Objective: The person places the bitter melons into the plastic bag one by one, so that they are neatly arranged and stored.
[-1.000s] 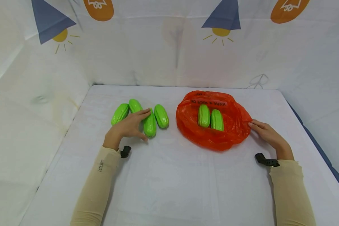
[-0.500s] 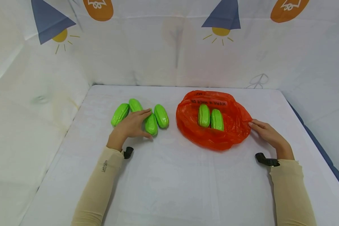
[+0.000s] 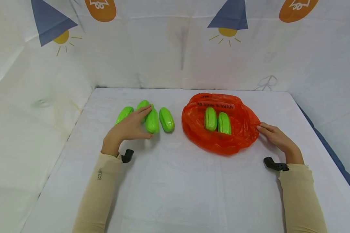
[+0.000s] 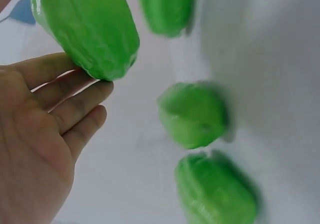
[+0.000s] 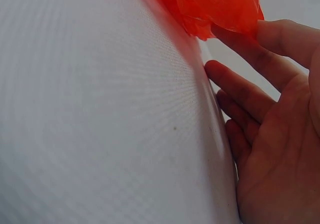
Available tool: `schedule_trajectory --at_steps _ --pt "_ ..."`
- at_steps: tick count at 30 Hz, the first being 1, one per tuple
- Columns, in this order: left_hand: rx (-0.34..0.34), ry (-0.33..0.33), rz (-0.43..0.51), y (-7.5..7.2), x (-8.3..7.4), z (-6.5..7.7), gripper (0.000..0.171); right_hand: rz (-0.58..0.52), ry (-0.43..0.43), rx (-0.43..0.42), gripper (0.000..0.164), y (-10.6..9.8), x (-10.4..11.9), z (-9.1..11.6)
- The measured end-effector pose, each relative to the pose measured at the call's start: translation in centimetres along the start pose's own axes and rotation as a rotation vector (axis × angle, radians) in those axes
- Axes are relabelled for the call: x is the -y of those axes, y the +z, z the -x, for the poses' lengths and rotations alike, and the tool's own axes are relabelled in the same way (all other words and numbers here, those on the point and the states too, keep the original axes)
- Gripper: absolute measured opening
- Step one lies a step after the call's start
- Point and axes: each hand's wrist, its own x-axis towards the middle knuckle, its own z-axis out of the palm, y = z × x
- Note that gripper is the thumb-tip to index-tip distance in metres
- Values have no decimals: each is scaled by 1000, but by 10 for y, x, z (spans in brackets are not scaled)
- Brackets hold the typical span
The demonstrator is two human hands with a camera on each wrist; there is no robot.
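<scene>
In the head view my left hand [image 3: 128, 127] holds a glossy, ridged green gourd [image 3: 152, 123] between thumb and fingers. Seen from the left wrist, this gourd [image 4: 90, 28] is raised off the cloth, fingertips against its lower side. Three similar gourds lie around it: one on the right [image 3: 167, 119] and two on the left, partly covered by the hand. At the right, a red plastic bag [image 3: 198, 137] lies with its mouth open, two green gourds [image 3: 210, 119] inside. My right hand [image 3: 275, 139] pinches the bag's right edge between thumb and index finger, the other fingers loose.
A white cloth covers the table [image 3: 175, 187], and white printed sheets [image 3: 163, 48] hang behind and at both sides. Black wrist cameras [image 3: 275, 164] sit at both cuffs.
The left hand has gripped the gourd, which has come up and shifted slightly back and left. The right hand and the red bag have stayed in place.
</scene>
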Motion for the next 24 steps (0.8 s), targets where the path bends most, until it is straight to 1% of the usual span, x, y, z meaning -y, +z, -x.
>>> schedule_trajectory --at_steps 2,4,6,9,11,14,18,24 --pt "-32 3 33 -6 2 5 106 2 -3 -1 69 0 0 0" --pt "-50 16 42 -10 4 7 106 4 -1 -4 69 0 1 -1" --pt "-71 39 43 -11 5 8 106 4 0 -3 70 -1 1 -1" --pt "-102 90 58 -9 1 7 107 2 3 2 71 -1 1 0" --pt "-124 143 87 -5 -5 4 107 2 2 2 71 0 0 1" --pt "-137 217 122 2 -15 0 107 -3 -1 0 72 0 1 1" --pt "-150 281 100 9 -28 -5 106 -9 -3 0 72 0 2 2" --pt "-212 359 53 12 -44 -12 104 -14 6 -1 73 0 1 0"
